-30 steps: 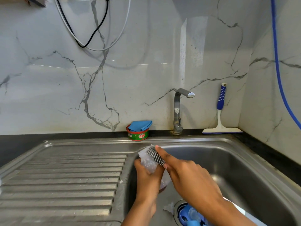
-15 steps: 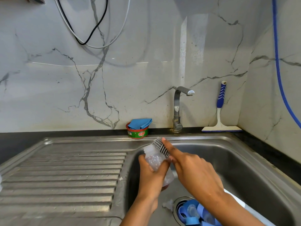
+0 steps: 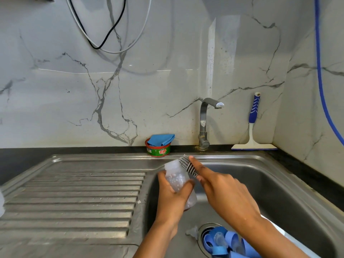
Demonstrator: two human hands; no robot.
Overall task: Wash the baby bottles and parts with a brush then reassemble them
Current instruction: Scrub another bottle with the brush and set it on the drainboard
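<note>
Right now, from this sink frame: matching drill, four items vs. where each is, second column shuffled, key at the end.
Column A
1. bottle
2. brush
3. blue cloth
4. squeegee

Column B
a. on top of the green tub
b. held in the right hand
c. propped upright, right of the tap
d. gripped in the left hand

Pairs: 1-d, 2-b, 3-a, 4-c
</note>
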